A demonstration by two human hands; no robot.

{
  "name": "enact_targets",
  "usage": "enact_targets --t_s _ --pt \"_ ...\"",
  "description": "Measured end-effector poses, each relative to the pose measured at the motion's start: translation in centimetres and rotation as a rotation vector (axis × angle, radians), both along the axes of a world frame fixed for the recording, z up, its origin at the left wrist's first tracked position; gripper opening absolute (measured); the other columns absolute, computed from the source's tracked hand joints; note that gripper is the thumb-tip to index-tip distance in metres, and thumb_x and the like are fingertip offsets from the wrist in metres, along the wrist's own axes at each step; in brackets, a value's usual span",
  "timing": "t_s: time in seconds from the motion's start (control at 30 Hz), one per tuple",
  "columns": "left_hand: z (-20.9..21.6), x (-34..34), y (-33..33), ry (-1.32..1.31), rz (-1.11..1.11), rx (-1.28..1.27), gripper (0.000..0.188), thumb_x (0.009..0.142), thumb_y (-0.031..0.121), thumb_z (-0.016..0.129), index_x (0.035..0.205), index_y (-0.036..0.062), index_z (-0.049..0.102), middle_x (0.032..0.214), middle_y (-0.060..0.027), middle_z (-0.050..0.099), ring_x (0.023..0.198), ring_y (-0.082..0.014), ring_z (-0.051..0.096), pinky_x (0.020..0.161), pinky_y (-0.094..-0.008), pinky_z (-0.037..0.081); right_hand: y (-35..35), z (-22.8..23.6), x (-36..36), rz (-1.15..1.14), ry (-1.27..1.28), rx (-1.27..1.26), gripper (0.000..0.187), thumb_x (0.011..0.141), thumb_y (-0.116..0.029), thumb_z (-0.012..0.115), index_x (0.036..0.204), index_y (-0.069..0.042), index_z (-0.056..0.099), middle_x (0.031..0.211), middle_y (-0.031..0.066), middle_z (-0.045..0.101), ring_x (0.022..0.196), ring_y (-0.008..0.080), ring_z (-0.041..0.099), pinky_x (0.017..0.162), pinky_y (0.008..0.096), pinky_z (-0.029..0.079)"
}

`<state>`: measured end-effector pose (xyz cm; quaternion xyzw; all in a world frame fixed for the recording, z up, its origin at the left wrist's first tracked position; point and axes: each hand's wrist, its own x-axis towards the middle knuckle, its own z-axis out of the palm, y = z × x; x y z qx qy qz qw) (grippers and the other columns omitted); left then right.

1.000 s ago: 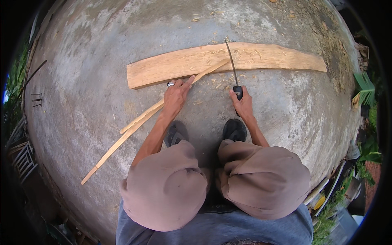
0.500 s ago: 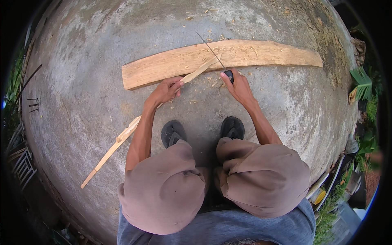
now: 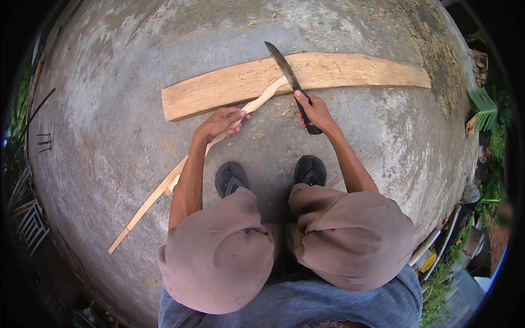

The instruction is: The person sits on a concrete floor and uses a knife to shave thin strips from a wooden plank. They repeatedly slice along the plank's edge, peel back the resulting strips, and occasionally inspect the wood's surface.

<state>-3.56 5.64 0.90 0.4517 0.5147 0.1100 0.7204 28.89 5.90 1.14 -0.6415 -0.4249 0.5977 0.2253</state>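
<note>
My left hand (image 3: 223, 122) is closed around a long pale wooden stick (image 3: 261, 100) with a wavy, carved outline. The stick's far end rests over a thick wooden plank (image 3: 213, 90) lying on the ground, and its other end runs back under my left forearm to the lower left. In my right hand (image 3: 314, 112) is a large knife (image 3: 284, 66) with a dark blade and a black handle. Its blade points away from me, above the plank, close beside the stick's far tip.
Wood shavings (image 3: 251, 24) are scattered on the concrete ground (image 3: 120, 126) and on the plank. My sandalled feet (image 3: 310, 170) stand just behind the plank. Plants (image 3: 484, 112) border the right side, and a white rack (image 3: 34, 227) stands at the left edge.
The knife has turned from edge-on so that its broad blade side now shows. The stick has rolled in my left hand, showing a wavier side.
</note>
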Motion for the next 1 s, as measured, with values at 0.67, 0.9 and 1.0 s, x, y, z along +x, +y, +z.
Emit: enact_targets --t_s 0.67,0.9,1.0 --pt "0.1 -0.3 -5.0 0.59 0.035 0.627 0.04 0.096 0.04 0.076 0.113 0.0039 0.07 0.091 -0.0134 0.074 0.081 -0.0254 0.07 0.075 -0.0385 0.054 -1.4 -3.1 -0.9 0.044 -0.364 0.313 0.064 0.103 -0.059 0.055 0.109 0.004 0.066 0.092 0.0321 0.07 0.095 0.0518 0.068 0.085 0.0542 0.052" --pt "-0.1 -1.2 -8.6 0.598 0.246 0.737 0.032 0.096 0.03 0.078 0.116 0.006 0.07 0.087 -0.0144 0.075 0.08 -0.0255 0.072 0.072 -0.0366 0.054 -3.2 -2.0 -0.4 -0.058 -0.451 0.337 0.059 0.102 -0.057 0.056 0.109 0.001 0.062 0.089 0.0284 0.071 0.086 0.05 0.069 0.079 0.0561 0.052" --pt "1.5 -1.0 -6.3 0.247 0.541 0.365 0.027 0.096 0.026 0.079 0.11 0.0058 0.07 0.083 -0.007 0.072 0.065 -0.0143 0.064 0.058 -0.0285 0.048 -4.6 -1.7 0.1 -0.104 -0.643 0.343 0.054 0.101 -0.054 0.06 0.109 -0.001 0.059 0.094 0.0263 0.071 0.088 0.0482 0.07 0.078 0.0559 0.052"
